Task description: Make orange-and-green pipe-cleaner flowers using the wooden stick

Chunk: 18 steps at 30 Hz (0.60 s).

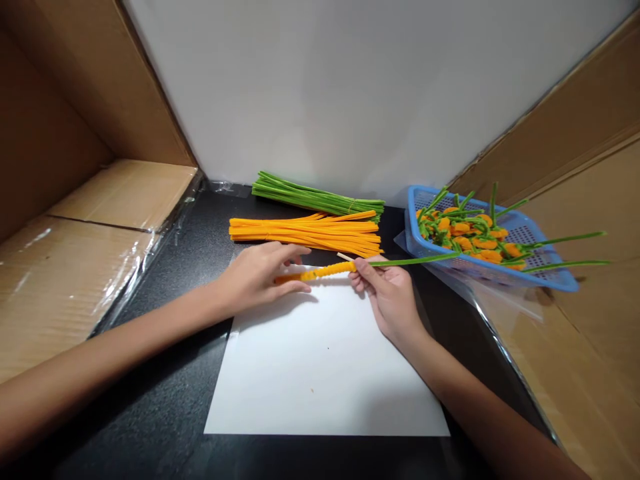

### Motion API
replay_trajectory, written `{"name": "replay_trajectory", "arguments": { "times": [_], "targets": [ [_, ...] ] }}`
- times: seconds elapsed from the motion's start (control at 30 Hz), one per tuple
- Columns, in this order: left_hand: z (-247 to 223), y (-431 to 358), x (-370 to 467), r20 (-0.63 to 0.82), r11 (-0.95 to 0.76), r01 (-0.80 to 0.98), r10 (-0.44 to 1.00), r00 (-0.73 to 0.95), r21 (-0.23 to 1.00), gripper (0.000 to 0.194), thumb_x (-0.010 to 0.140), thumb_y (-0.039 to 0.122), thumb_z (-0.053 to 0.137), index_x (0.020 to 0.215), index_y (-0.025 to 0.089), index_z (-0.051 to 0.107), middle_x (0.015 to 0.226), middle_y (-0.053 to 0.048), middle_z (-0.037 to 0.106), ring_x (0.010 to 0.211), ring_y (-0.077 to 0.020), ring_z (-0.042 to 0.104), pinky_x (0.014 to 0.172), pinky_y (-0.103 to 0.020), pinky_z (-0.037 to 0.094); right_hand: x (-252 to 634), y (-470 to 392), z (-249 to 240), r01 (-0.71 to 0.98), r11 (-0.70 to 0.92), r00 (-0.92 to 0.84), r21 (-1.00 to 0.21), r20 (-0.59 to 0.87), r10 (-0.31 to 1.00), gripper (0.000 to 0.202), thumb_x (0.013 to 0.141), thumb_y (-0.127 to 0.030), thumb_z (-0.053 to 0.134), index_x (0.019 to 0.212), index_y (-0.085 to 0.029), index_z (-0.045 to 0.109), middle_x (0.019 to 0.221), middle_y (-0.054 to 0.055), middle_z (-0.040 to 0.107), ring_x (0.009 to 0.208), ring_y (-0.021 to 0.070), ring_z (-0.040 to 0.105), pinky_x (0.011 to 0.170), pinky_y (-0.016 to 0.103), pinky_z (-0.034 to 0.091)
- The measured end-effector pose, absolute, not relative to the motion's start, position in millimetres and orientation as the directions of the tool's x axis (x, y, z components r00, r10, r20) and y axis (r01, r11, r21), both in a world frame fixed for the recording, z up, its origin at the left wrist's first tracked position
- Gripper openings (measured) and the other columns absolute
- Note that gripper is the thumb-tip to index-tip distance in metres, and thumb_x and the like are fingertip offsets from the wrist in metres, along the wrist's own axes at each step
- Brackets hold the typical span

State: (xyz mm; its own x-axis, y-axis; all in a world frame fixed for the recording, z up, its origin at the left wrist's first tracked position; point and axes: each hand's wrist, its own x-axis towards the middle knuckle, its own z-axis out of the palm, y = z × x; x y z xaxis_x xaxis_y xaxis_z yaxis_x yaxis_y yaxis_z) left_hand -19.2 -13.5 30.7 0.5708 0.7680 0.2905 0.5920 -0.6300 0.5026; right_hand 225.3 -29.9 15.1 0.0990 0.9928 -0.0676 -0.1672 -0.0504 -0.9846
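An orange pipe cleaner (327, 270) is wound in a tight coil and runs level above the upper part of the white sheet (325, 360). Its right end sits in the pinched fingers of my right hand (393, 293), together with a green pipe cleaner (415, 261) that sticks out to the right. A thin pale stick tip (345, 257) shows beside those fingers; the rest of it is hidden. Around the coil's left end, my left hand (263, 273) has thumb and forefinger spread apart, with the coil between them. Whether its palm touches the coil I cannot tell.
Behind my hands lie a bundle of orange pipe cleaners (300, 231) and a bundle of green pipe cleaners (310, 193). At the right stands a blue basket (425, 250) with several orange and green twisted pieces, stems poking over its rim. Cardboard (100, 213) flanks the black tabletop (165, 287).
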Motion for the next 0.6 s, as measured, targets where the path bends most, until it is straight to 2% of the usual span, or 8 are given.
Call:
{"name": "replay_trajectory", "arguments": {
  "times": [0.07, 0.27, 0.47, 0.6],
  "targets": [
    [28.2, -5.1, -29.5, 0.252, -0.621, 0.609, 0.772, 0.584, 0.493, 0.049, 0.084, 0.048, 0.07, 0.122, 0.018, 0.062, 0.107, -0.008, 0.073, 0.093, -0.0213, 0.068, 0.078, -0.029, 0.052, 234.2, -24.3, 16.2, -0.181, -0.05, 0.144, -0.982, -0.077, 0.987, 0.029, 0.066, -0.039, 0.087, 0.067, -0.017, 0.068, 0.061, 0.002, 0.065, 0.054, 0.0108, 0.055, 0.049, 0.024, 0.043],
    [14.2, 1.1, -37.1, 0.259, -0.608, 0.605, 0.783, 0.566, 0.514, 0.022, 0.092, 0.034, 0.061, 0.105, 0.017, 0.069, 0.099, -0.007, 0.071, 0.088, -0.0175, 0.064, 0.073, -0.025, 0.048, 241.8, -20.2, 15.8, -0.2, -0.063, 0.124, -0.978, -0.089, 0.988, 0.029, 0.066, -0.038, 0.087, 0.067, -0.016, 0.069, 0.062, 0.002, 0.064, 0.057, 0.01, 0.056, 0.051, 0.022, 0.043],
    [12.9, -1.9, -33.0, 0.306, -0.596, 0.567, 0.793, 0.527, 0.568, 0.019, 0.094, 0.031, 0.059, 0.099, 0.017, 0.07, 0.095, -0.006, 0.07, 0.083, -0.0151, 0.062, 0.07, -0.024, 0.047, 241.7, -22.3, 14.3, -0.139, -0.056, 0.09, -0.989, -0.069, 0.994, 0.028, 0.068, -0.038, 0.086, 0.073, -0.015, 0.071, 0.065, 0.002, 0.065, 0.059, 0.0119, 0.058, 0.053, 0.024, 0.046],
    [12.7, -4.1, -32.0, 0.322, -0.578, 0.531, 0.804, 0.499, 0.62, 0.016, 0.091, 0.03, 0.064, 0.097, 0.016, 0.067, 0.087, -0.003, 0.069, 0.073, -0.0119, 0.061, 0.064, -0.02, 0.045, 242.0, -20.8, 13.4, -0.13, -0.078, 0.067, -0.988, -0.087, 0.994, 0.037, 0.068, -0.043, 0.086, 0.086, -0.015, 0.072, 0.069, 0.004, 0.069, 0.06, 0.0125, 0.06, 0.052, 0.024, 0.046]
  ]
}}
